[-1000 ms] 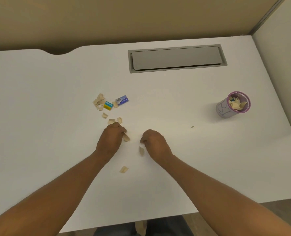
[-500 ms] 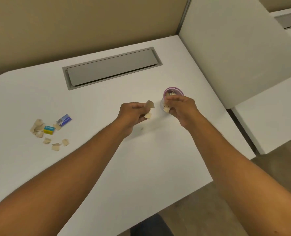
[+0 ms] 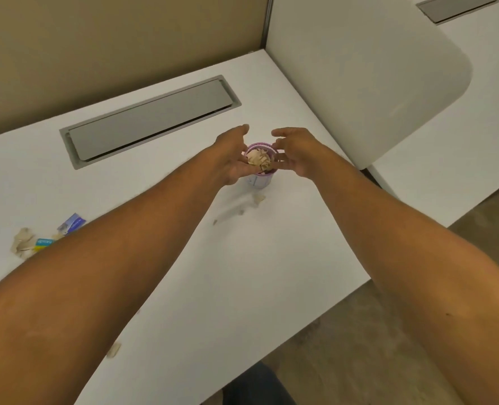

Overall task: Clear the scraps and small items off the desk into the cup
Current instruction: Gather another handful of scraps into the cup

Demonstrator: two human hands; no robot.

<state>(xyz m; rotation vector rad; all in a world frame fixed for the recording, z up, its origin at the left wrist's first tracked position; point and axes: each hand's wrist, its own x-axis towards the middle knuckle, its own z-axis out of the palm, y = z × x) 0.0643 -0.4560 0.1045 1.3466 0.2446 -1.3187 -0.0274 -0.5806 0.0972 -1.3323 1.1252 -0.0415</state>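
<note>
A small purple-rimmed cup (image 3: 259,180) stands on the white desk (image 3: 242,273), heaped with tan paper scraps (image 3: 259,159). My left hand (image 3: 232,154) and my right hand (image 3: 296,150) hover on either side of its rim, fingers spread, nothing held. One scrap (image 3: 259,198) lies just in front of the cup. At the far left sit a pile of tan scraps (image 3: 23,244), a blue-and-yellow eraser (image 3: 43,243) and a blue-and-white packet (image 3: 73,223), partly hidden by my left forearm. Another scrap (image 3: 114,349) lies near the front edge.
A grey cable-tray lid (image 3: 152,118) is set into the desk behind the cup. A white divider panel (image 3: 368,74) rises close to the right of the cup. The desk's front edge runs diagonally below my arms, with floor beyond.
Both hands moved over the cup and opened; the scraps they pinched are gone from the fingers and the cup's heap is fuller. One scrap now lies in front of the cup.
</note>
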